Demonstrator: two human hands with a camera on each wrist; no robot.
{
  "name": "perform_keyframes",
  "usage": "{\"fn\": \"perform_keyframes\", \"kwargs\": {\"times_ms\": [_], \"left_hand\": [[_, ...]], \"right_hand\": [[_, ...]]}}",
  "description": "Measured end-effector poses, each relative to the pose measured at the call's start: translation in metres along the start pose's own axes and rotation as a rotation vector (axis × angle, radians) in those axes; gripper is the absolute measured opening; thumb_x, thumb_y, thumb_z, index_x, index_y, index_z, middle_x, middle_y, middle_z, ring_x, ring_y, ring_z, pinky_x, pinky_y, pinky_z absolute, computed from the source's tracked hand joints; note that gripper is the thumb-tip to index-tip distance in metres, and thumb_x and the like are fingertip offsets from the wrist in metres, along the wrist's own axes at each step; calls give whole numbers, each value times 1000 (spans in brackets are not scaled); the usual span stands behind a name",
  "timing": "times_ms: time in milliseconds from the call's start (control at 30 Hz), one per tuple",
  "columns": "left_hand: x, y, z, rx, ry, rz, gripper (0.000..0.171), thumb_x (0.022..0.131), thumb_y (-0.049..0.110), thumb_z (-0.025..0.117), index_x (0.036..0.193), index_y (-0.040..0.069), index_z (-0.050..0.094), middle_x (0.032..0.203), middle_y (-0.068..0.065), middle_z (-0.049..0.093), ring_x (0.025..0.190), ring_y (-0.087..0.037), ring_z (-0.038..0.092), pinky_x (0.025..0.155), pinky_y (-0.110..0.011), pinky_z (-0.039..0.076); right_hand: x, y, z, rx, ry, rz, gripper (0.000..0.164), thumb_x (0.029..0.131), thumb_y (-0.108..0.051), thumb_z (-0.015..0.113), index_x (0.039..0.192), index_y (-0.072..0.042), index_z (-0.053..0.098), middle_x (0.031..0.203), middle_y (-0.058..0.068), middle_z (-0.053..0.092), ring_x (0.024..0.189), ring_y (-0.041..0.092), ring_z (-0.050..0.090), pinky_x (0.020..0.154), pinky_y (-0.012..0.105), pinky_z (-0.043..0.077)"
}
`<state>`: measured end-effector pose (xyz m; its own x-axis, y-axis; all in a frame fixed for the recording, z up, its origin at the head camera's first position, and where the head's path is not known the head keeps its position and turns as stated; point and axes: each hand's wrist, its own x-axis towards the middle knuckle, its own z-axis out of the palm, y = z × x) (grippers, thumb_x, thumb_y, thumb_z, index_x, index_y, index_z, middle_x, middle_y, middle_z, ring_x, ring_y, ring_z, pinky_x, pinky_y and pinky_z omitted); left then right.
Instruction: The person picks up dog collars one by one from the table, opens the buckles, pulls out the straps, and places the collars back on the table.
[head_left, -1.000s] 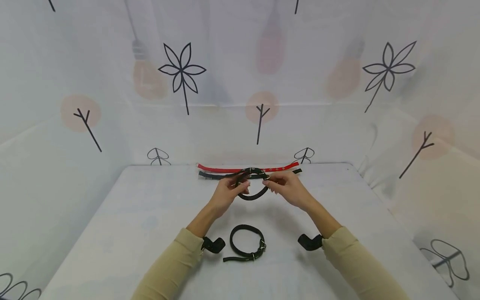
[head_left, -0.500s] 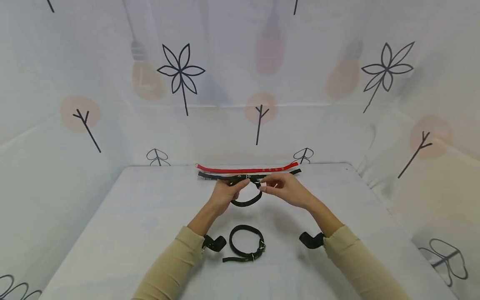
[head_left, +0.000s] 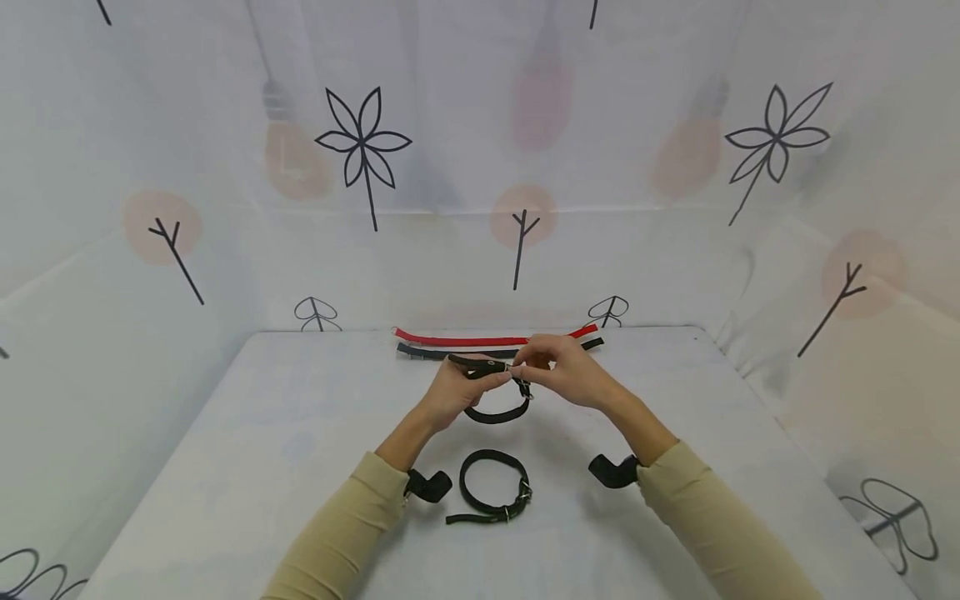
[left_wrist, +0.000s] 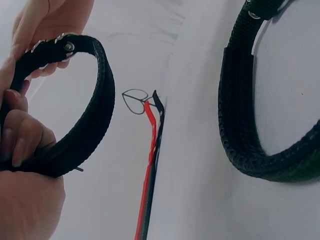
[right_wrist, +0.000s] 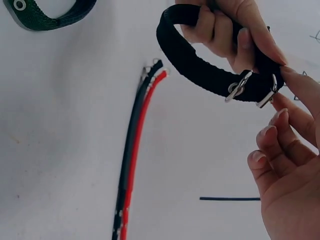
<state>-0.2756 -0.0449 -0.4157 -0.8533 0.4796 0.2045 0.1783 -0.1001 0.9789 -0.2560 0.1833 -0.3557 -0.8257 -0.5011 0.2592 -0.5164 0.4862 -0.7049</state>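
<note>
A black collar (head_left: 497, 417), curved into a loop, is held up above the table between both hands. My left hand (head_left: 450, 393) grips its left side, with curled fingers inside the loop in the left wrist view. The right hand (head_left: 567, 372) pinches the strap at the top, its fingertips right by the left thumb. In the right wrist view, a metal buckle (right_wrist: 268, 95) and a metal ring (right_wrist: 239, 87) sit on the band near the right fingertips. Nearer the body, another black collar (head_left: 491, 454) lies on the table, fastened in a loop with its strap end pointing left.
Behind the hands, a red collar (head_left: 465, 341) and a dark collar (head_left: 431, 353) lie straight, side by side along the back of the white table (head_left: 300, 500). Printed cloth (head_left: 450, 267) hangs behind it. Each wrist wears a black camera mount (head_left: 429, 487).
The held collar has come down slightly, and its strap end now shows over the left hand. My right fingers have shifted left along the strap to meet the left thumb.
</note>
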Motion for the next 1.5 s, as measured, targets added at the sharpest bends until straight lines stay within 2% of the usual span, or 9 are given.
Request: {"fn": "perform_keyframes", "kwargs": {"times_ms": [200,367,600,667,833,1000,1100,1333,1500], "left_hand": [[-2,1,-2,17,-10,-9,17,93,25,78,99,9,77,57,4,35,51,-15,29,52,-29,30],[-2,0,-1,37,41,-31,26,92,30,80,106,9,78,59,6,38,52,-13,30,51,-28,29],[-3,1,-5,16,127,24,25,97,19,73,116,4,76,59,2,40,51,-13,35,51,-26,29],[-3,3,-7,21,134,43,26,98,18,73,118,3,75,60,2,40,51,-12,35,51,-26,29],[-3,6,-9,44,102,59,28,97,19,73,120,2,74,60,4,40,50,-12,33,50,-25,28],[-1,5,-7,60,37,72,25,98,19,72,118,4,75,57,4,39,48,-12,30,48,-25,28],[-1,6,-6,67,20,71,24,98,20,72,117,5,76,54,5,37,47,-12,29,48,-25,28],[-4,12,-7,64,79,27,28,96,18,74,120,4,76,55,5,37,50,-12,32,49,-26,26],[-4,14,-9,74,70,25,26,96,14,73,118,0,75,54,6,36,49,-11,30,49,-25,26]], "right_hand": [[1,1,3,-6,-35,-16,5,96,-16,74,101,-14,74,84,-3,62,76,19,54,66,32,46],[0,0,6,-16,-35,-47,5,100,-17,70,103,-14,70,80,-2,55,74,18,51,63,30,43],[-5,6,4,43,114,8,9,102,-18,66,106,-11,66,84,1,56,77,20,53,66,29,43],[-5,7,3,62,127,20,10,102,-18,65,108,-10,66,86,3,56,79,21,53,67,29,44],[-3,8,-1,61,106,10,14,101,-20,67,112,-10,68,87,2,58,81,21,55,70,30,46],[1,4,-2,-5,85,-64,14,99,-22,71,112,-16,74,87,-2,58,80,20,53,70,31,44],[4,1,-3,-21,70,-94,13,99,-23,71,110,-17,76,87,-2,57,80,20,51,70,31,43],[-1,2,-13,62,166,-69,9,99,-13,70,105,-12,76,87,2,58,75,20,48,64,29,38],[0,0,-16,74,135,-70,13,98,-10,70,110,-9,76,86,5,56,74,22,46,62,28,36]]}}
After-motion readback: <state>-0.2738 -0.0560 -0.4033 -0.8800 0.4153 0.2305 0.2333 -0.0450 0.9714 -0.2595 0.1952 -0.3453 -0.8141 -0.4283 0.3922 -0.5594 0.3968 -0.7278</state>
